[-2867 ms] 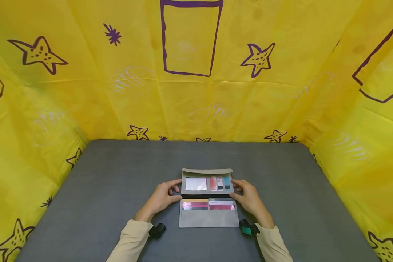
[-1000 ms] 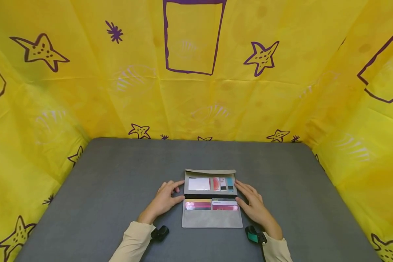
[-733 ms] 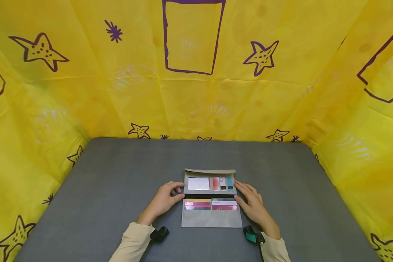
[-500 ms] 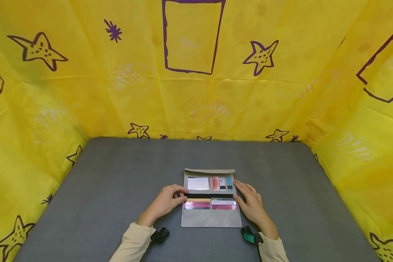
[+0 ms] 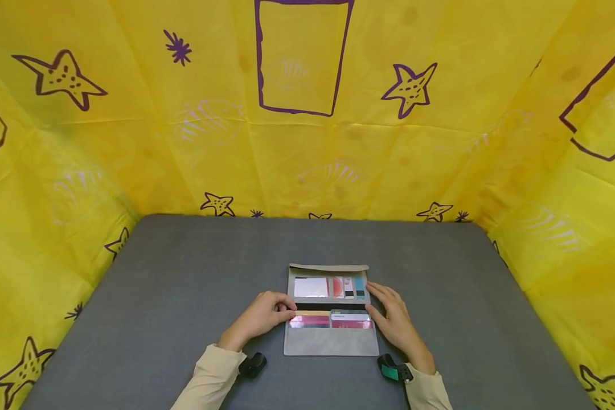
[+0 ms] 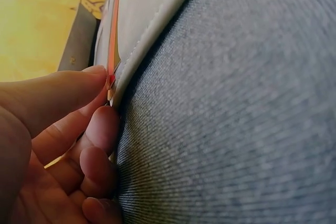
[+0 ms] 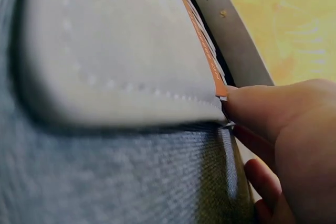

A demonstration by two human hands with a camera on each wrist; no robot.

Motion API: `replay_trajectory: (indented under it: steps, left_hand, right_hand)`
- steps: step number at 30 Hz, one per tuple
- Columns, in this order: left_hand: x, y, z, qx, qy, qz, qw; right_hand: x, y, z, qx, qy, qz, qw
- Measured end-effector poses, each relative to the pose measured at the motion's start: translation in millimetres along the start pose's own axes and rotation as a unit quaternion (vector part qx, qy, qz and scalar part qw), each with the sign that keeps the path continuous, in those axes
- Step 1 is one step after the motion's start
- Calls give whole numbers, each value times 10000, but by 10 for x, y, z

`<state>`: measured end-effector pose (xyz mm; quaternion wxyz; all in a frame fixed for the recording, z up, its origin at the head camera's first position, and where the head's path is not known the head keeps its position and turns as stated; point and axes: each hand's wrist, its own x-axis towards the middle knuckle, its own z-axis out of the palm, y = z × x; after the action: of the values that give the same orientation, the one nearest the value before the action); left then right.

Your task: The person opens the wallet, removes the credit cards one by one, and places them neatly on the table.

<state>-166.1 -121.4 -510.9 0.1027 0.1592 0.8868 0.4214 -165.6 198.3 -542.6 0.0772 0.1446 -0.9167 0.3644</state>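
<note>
A light grey wallet lies unfolded on the table, its upper half holding a clear window and narrow slots with coloured cards. In the lower half, a pink-and-orange card sits in the left pocket and another card in the right one. My left hand pinches the upper left corner of the left card with thumb and index finger, right beside the black fold. My right hand rests along the wallet's right edge, fingers extended; in the right wrist view, its thumb touches the corner of an orange-edged card.
The dark grey table is enclosed by yellow cloth printed with purple starfish and fish. A narrow flap stands slightly raised along the wallet's far edge. Each wrist wears a black strap.
My left hand has slid inward from the wallet's left edge to the corner of the lower left card. My right hand's fingers have straightened along the right edge. The wallet has barely moved.
</note>
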Motion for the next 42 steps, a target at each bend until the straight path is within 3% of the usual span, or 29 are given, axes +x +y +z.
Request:
replay_trajectory:
  steps: [10,22,42]
  left_hand:
    - [14,20,-43,48,-109,-36,9999]
    - [17,31,-65,70,-131,-230,9996]
    - [21,41,-66,84,-290,-170,9994]
  right_hand:
    - [19,-18,0,287,13,270,9992]
    - [21,-6,11,230,31,249,9994]
    - [12,-22,3,338,-170,538,9978]
